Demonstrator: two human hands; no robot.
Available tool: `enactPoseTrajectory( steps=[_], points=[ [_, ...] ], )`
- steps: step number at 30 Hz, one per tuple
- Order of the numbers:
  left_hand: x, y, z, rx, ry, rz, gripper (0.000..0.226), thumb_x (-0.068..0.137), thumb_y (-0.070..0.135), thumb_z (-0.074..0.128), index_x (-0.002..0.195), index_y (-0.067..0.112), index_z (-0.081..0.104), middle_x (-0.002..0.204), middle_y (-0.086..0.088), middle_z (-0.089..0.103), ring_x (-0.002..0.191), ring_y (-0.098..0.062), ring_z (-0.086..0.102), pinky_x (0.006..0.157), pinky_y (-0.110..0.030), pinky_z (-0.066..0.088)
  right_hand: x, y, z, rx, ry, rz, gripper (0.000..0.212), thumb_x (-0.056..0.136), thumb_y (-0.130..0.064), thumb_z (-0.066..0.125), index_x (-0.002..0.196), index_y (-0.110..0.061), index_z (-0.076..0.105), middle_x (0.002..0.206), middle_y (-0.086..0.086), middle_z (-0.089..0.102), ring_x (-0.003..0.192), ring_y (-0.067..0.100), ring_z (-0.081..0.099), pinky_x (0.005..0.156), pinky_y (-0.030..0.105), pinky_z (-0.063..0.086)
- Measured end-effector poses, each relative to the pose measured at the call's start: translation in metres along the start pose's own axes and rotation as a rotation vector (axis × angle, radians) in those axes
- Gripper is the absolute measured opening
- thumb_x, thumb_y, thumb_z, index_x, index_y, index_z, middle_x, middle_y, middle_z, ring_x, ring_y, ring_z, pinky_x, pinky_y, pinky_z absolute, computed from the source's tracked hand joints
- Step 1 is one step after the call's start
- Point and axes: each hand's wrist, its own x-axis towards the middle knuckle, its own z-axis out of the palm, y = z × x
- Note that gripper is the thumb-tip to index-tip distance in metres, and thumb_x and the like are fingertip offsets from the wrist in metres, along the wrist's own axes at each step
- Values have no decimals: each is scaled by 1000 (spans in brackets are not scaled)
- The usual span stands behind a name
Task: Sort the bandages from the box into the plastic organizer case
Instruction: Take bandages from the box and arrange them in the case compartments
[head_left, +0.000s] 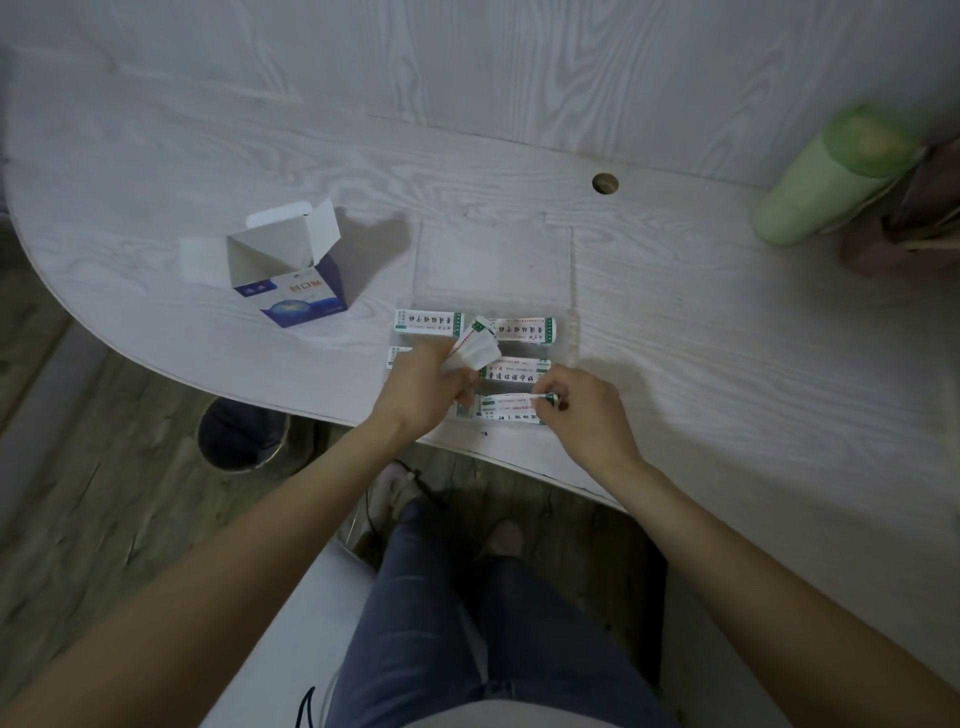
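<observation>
Right fingers: pinched round the end of one wrapped bandage (511, 402), on the right hand (582, 410), holding it over the nearest right compartment.
Left fingers: curled round a fanned bundle of bandages (475, 349), on the left hand (423, 389), raised just above the case's left side.
Case: clear plastic organizer case (571, 332), lid open and lying flat behind it; it sat near the front edge of the surface (727, 338).
Filled compartments: bandage packs lay flat at far left (428, 321), far right (524, 330) and middle right (514, 369); the near-left ones were hidden by the left hand.
Box: open carton (291, 270), well apart to the left, flaps up; contents could not be seen.
Advice, judged: lower the bandage flat and lengthwise, seat its far end first, and release only once it sits inside the walls.
Risk, judged: the loose bundle could slip and scatter across filled compartments.
</observation>
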Motion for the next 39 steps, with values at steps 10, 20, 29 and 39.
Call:
enactPoseTrajectory(
  steps=[10, 20, 29, 39],
  points=[
    [0, 4, 1, -6, -38, 17, 10, 91, 12, 55, 84, 19, 57, 70, 0, 66, 61, -5, 59, 61, -22, 45, 1, -8, 2, -157, -5, -55, 11, 91, -21, 60, 89, -16, 69, 95, -2, 50, 83, 16, 56, 69, 32, 48],
    [-2, 4, -1, -118, -49, 31, 4, 91, 12, 59, 90, 9, 62, 70, 3, 67, 57, -2, 63, 61, -18, 48, 5, -9, -1, -204, -9, -86, 19, 94, -27, 57, 108, -20, 67, 107, -2, 55, 88, 10, 55, 70, 23, 43],
    [-14, 40, -21, -439, -312, 117, 19, 97, 18, 49, 98, 6, 63, 80, -2, 73, 62, -9, 67, 60, -18, 54, 27, -46, -41, 559, 25, -50, 19, 81, -10, 72, 71, -25, 65, 74, -6, 68, 70, 7, 64, 66, 22, 51],
    [-1, 51, -45, -406, -50, 146, 12, 93, 13, 58, 92, 11, 69, 74, 8, 71, 66, -9, 67, 58, -23, 55, 35, -63, -60, 711, -34, 38, 10, 84, -5, 68, 89, -13, 69, 85, 2, 72, 59, 2, 63, 52, 15, 46]
  ],
)
